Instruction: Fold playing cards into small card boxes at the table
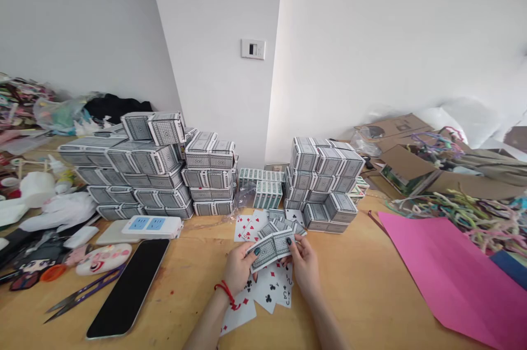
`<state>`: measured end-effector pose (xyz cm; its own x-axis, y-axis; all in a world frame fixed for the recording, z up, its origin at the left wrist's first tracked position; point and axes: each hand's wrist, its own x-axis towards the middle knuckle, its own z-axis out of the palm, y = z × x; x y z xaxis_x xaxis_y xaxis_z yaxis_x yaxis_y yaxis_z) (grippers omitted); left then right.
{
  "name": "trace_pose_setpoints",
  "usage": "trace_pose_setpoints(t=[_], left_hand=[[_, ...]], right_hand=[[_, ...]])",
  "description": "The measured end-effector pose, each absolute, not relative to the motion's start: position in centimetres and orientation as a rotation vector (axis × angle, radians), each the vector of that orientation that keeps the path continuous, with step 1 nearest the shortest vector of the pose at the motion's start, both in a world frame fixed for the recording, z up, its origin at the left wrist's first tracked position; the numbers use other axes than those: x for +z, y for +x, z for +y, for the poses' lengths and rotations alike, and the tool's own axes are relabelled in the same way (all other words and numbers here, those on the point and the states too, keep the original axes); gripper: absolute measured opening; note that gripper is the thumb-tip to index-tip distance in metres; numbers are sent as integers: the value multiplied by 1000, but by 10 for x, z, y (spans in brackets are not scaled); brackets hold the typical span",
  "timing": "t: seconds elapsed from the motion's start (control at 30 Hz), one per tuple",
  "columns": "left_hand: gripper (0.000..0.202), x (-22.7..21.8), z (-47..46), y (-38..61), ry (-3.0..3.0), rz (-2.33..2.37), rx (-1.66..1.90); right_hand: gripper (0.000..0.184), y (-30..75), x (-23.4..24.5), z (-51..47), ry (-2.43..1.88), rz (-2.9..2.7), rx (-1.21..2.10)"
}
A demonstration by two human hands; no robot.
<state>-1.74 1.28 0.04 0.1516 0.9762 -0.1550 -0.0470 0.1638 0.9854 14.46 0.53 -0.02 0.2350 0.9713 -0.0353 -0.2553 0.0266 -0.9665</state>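
My left hand [240,268] and my right hand [303,263] hold grey-patterned playing cards [267,251] between them, back side up, over the middle of the table. The thumbs lie on top and the other fingers curl underneath. How many cards are held, I cannot tell. Below my hands, loose face-up cards [269,292] with clubs and diamonds lie spread on the wood. Just beyond are more loose cards [252,223], some face up with red hearts and diamonds, others back up. A red string bracelet [226,292] circles my left wrist.
Stacked blocks of cards stand at the left [140,179], centre left [209,174] and right [323,179]. Green card boxes [267,193] sit between. At left are a phone [129,287], scissors [86,292] and a white block [152,226]. Pink paper [457,273], yarn [465,212] and cardboard [411,174] lie right.
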Motion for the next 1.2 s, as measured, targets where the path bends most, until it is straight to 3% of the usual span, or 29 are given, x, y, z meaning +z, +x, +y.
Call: trace_pose_setpoints(t=[1.2], left_hand=[[30,7,11,-22,1175,1070,902]], right_hand=[[46,154,8,1,-1109,-931,1229]])
